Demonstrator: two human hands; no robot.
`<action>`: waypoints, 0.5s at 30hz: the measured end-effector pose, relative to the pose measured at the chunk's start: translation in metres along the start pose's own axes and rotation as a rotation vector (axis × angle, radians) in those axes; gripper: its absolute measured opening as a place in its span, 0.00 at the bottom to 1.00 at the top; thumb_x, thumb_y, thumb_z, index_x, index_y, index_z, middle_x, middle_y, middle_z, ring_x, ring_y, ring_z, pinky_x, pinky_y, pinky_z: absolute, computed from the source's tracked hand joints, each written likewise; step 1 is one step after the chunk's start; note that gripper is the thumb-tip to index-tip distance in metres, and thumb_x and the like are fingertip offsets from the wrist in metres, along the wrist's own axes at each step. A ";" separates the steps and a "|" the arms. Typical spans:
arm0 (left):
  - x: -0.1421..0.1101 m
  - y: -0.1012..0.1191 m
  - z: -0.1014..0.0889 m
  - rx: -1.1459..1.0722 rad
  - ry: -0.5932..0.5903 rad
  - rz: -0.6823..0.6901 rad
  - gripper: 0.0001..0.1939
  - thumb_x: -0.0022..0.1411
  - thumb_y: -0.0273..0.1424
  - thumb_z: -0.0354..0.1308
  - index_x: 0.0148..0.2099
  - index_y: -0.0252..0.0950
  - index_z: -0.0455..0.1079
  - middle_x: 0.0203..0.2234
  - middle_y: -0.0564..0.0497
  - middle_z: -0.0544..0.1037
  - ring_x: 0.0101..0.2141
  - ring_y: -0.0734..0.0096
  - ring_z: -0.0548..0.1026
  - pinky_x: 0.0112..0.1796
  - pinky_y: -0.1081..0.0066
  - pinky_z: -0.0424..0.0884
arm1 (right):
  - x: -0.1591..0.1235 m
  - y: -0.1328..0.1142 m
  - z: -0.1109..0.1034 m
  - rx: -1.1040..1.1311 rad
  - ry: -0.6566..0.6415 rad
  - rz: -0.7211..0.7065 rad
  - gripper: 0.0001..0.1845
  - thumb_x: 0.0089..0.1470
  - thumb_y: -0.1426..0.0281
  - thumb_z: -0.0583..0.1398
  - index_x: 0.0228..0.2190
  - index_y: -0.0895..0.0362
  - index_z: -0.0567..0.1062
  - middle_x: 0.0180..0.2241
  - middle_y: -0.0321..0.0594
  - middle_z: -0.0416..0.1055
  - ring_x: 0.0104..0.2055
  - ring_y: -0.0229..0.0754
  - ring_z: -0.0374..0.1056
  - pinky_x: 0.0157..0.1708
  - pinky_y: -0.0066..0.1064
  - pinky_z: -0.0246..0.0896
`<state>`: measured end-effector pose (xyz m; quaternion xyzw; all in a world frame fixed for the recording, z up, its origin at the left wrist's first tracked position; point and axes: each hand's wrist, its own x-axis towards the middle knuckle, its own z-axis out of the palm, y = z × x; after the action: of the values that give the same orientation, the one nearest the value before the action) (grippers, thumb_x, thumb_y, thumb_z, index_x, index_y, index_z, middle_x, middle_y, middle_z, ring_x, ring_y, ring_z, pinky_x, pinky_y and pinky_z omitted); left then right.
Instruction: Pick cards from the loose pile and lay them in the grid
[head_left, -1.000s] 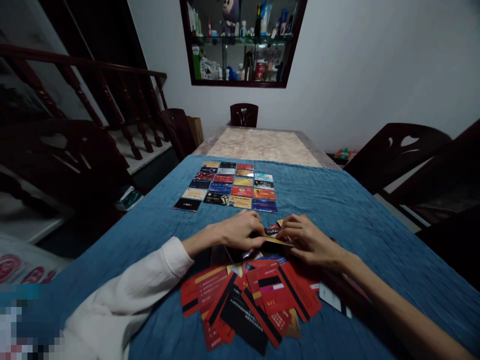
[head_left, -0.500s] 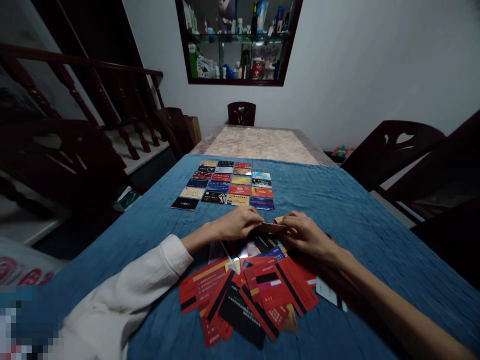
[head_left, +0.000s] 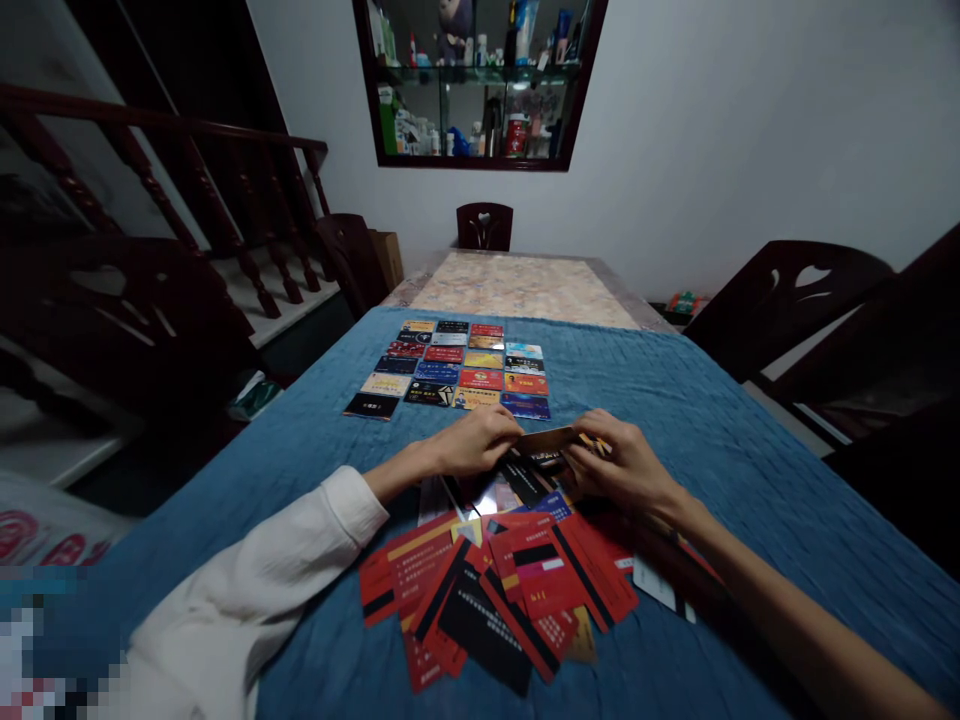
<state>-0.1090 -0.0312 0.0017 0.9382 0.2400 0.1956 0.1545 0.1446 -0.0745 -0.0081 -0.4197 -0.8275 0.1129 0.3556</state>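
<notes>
Between my two hands a brownish-gold card (head_left: 546,439) is held by its opposite ends, tilted up above the pile. My left hand (head_left: 480,440) pinches its left end, fingers closed. At the right end, my right hand (head_left: 624,458) grips with thumb and fingers. Below and nearer to me spreads a loose heap of cards, among them a red card with a dark stripe (head_left: 592,570) and a black card (head_left: 484,630). Other black cards (head_left: 529,478) lie partly under my hands. Beyond, several cards are laid in neat columns, such as a blue card (head_left: 526,405).
A blue cloth (head_left: 637,380) covers the near table, with the patterned tabletop (head_left: 517,285) bare beyond it. A white card (head_left: 660,590) lies under my right forearm. Dark wooden chairs (head_left: 802,290) stand around; a railing (head_left: 150,120) runs along the left.
The card between my hands has risen slightly and moved away from me, turning its brownish face toward me. Both hands moved with it; the laid-out columns stay as they were.
</notes>
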 end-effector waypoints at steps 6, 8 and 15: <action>0.000 -0.006 0.002 -0.008 0.019 -0.002 0.12 0.62 0.19 0.54 0.43 0.33 0.77 0.38 0.45 0.79 0.42 0.66 0.75 0.45 0.68 0.71 | 0.011 -0.001 0.005 0.008 0.123 -0.014 0.06 0.58 0.67 0.59 0.34 0.53 0.76 0.33 0.40 0.76 0.38 0.45 0.70 0.39 0.37 0.65; 0.000 -0.008 0.002 0.000 0.047 -0.010 0.11 0.62 0.20 0.55 0.42 0.33 0.77 0.38 0.45 0.79 0.42 0.66 0.75 0.44 0.68 0.71 | 0.017 0.000 0.008 -0.004 0.125 -0.030 0.07 0.59 0.67 0.58 0.36 0.53 0.76 0.35 0.41 0.77 0.39 0.46 0.71 0.39 0.37 0.66; -0.001 -0.015 -0.007 0.026 0.216 -0.075 0.11 0.59 0.20 0.53 0.38 0.32 0.76 0.36 0.46 0.79 0.41 0.65 0.75 0.44 0.67 0.72 | 0.038 -0.003 0.020 -0.294 0.069 -0.139 0.09 0.62 0.68 0.57 0.42 0.54 0.76 0.39 0.45 0.78 0.43 0.48 0.70 0.42 0.39 0.60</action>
<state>-0.1183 -0.0177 0.0016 0.9040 0.2929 0.2863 0.1228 0.1136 -0.0446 -0.0022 -0.4125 -0.8495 -0.0489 0.3255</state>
